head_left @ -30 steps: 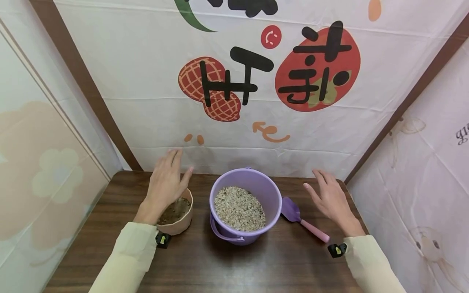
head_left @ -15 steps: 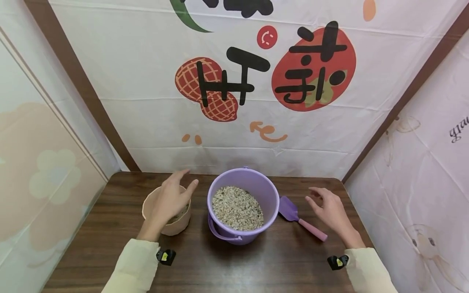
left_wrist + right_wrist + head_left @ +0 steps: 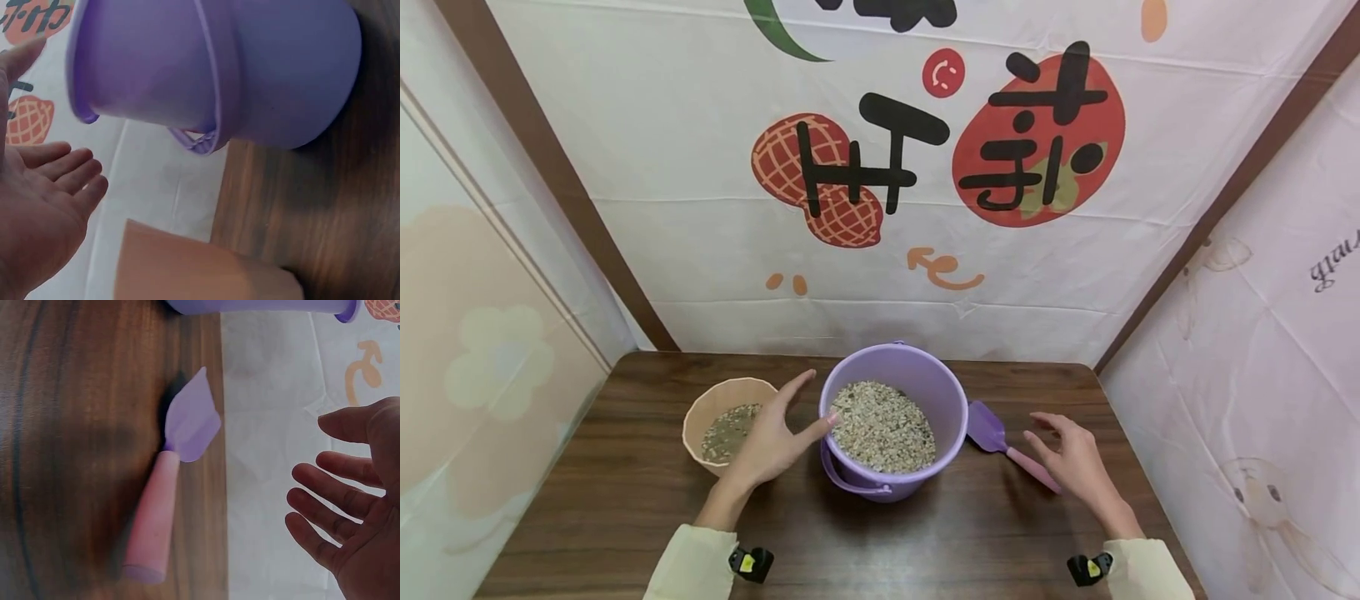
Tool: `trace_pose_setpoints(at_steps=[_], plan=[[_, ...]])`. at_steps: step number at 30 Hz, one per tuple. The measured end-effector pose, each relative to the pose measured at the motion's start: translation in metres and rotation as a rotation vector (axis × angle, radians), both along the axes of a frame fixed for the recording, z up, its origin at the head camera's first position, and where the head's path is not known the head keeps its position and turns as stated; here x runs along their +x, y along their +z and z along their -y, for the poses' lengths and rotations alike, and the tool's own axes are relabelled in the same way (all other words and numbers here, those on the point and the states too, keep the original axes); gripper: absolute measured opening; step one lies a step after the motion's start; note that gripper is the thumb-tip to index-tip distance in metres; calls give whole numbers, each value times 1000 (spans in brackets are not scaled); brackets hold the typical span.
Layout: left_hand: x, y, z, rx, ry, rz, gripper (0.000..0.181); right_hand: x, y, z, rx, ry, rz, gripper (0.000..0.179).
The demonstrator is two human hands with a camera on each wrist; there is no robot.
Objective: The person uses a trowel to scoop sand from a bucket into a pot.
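A purple bucket (image 3: 951, 417) holding pale gravel (image 3: 883, 429) stands mid-table, its handle hanging down in front. My left hand (image 3: 772, 442) is at the bucket's left side, fingers spread and thumb near the rim, with nothing in its grasp. Just left of that hand is a peach-coloured pot (image 3: 694, 425) with brownish soil-like grit inside, partly covered by the hand. On the right lies a small trowel (image 3: 181, 444) with a purple blade and pink handle. My right hand (image 3: 1075, 462) hovers over the end of its handle, fingers loosely bent and holding nothing.
The dark wooden table (image 3: 970, 550) backs onto a white printed cloth (image 3: 715, 250). More cloth hangs along the left and right sides. Black wrist cameras sit at both cuffs.
My left hand has come off the pot, moving right and nearer to me, to the bucket's side. My right hand has lowered and drawn back toward the trowel's handle.
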State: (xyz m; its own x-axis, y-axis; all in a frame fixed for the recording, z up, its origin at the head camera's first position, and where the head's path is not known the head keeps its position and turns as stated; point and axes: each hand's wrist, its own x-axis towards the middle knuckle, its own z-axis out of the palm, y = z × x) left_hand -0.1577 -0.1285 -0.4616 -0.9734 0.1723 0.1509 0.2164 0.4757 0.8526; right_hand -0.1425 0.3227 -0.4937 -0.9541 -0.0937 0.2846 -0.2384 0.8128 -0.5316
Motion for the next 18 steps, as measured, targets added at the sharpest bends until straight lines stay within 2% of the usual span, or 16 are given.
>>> trace_pose_setpoints(at_steps=[9, 18], plan=[[8, -13, -5, 36, -71, -19, 107, 12, -14, -9, 6, -77, 68, 38], [12, -20, -10, 107, -117, -25, 124, 21, -39, -26, -22, -158, 131, 48]])
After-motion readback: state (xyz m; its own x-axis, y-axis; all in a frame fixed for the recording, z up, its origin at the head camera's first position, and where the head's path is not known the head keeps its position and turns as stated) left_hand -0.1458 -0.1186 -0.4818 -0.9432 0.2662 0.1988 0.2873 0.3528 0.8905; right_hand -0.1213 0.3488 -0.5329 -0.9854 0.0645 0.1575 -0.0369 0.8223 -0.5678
